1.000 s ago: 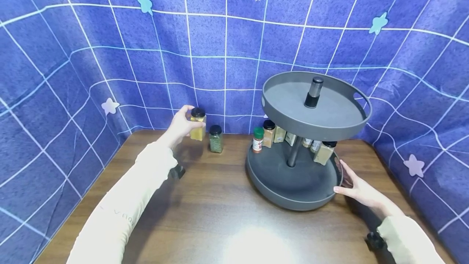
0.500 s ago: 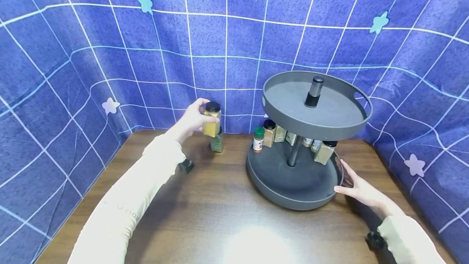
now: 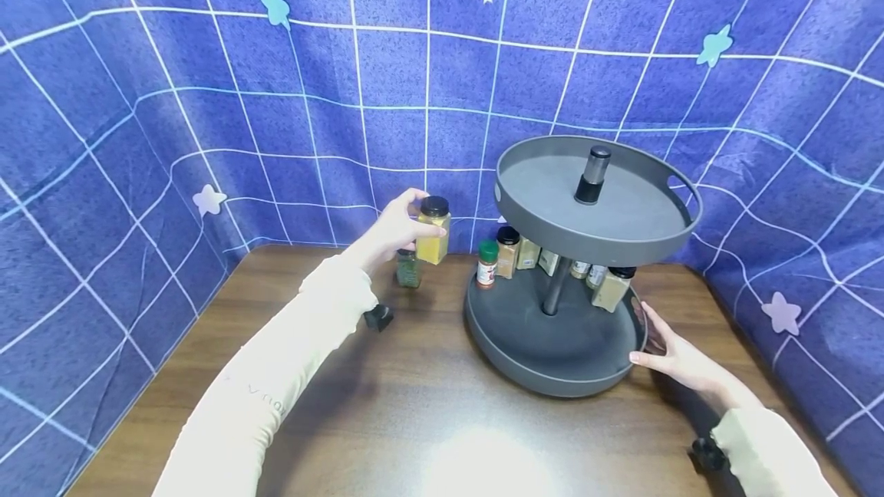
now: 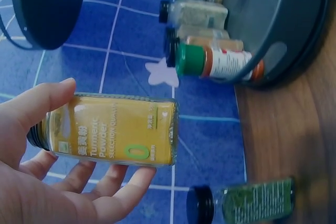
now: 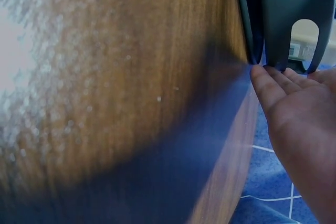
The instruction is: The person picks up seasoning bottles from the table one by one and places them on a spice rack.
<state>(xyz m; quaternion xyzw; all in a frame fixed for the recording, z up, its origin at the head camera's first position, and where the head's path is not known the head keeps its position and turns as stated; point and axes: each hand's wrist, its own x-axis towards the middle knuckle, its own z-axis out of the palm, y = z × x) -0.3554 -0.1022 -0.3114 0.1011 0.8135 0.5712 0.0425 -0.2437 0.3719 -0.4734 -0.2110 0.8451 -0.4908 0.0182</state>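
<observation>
My left hand (image 3: 398, 230) holds a jar of yellow turmeric powder (image 3: 433, 230) with a black lid, upright above the table. In the left wrist view the turmeric label on the jar (image 4: 115, 129) faces the camera, with the thumb on one side and fingers on the other. Behind that hand a jar of green herbs (image 3: 409, 271) stands on the table, partly covered. At the right, my right hand (image 3: 680, 359) touches the outer wall of the grey two-tier turntable (image 3: 552, 386) with extended fingers. In the right wrist view its fingertips meet the wall near a handle slot.
Several spice jars stand along the back of the lower tier, among them a green-capped shaker (image 3: 486, 264) and a square black-lidded jar (image 3: 611, 290). The upper tier (image 3: 539, 190) overhangs them around a central post (image 3: 555, 290). A blue grid-patterned cloth (image 3: 428, 83) hangs behind the wooden table (image 3: 387, 405).
My left hand has carried the turmeric jar rightward from beside the green herb jar, passing in front of it, towards the turntable. The right hand and the turntable have stayed in place.
</observation>
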